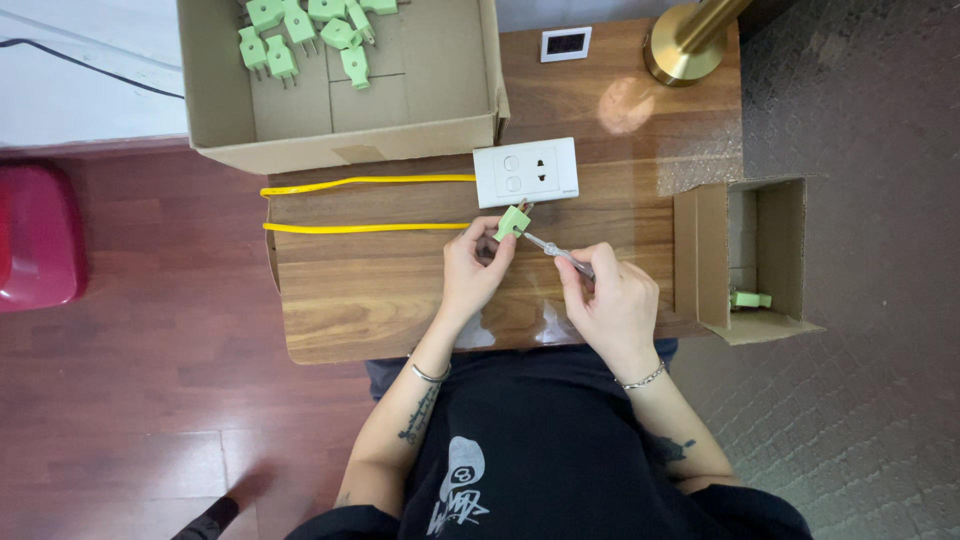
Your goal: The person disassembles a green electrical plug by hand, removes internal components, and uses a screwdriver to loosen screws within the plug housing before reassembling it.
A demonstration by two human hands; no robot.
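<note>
Head view, looking down at small wooden bench over dark red floor.

Left hand clenched on pale green plastic two-pin plug, pinched at fingertips, raised just above bench top, tilted toward right hand; likely held so for steadying against the tool. Plug sits just below white rectangular wall socket plate, near but apparently not touching.

Right hand wrapped around slim silver-shafted screwdriver, handle hidden inside fist, shaft angled up-left, tip meeting plug side. Grip close to the shaft, probably for fine control on a small screw; screw itself too small to tell.

Yellow insulated cable in two runs across bench, upper run ending at socket plate's left edge, lower run ending at plug; laid flat and straight, slack looped off bench's left edge. Seems to join plug and plate as one lead.

Large open cardboard box at bench's far-left corner, holding a heap of loose green plugs in back corner, same kind as the held one. Smaller cardboard box lying on its side at bench's right edge, open face toward right hand, one green plug inside. Boxes flank both hands, within easy reach.

Brass round lamp base at far-right corner, small white framed square panel beside it. Red rounded stool or bin on floor, well left. Thin bracelets on both wrists.
</note>
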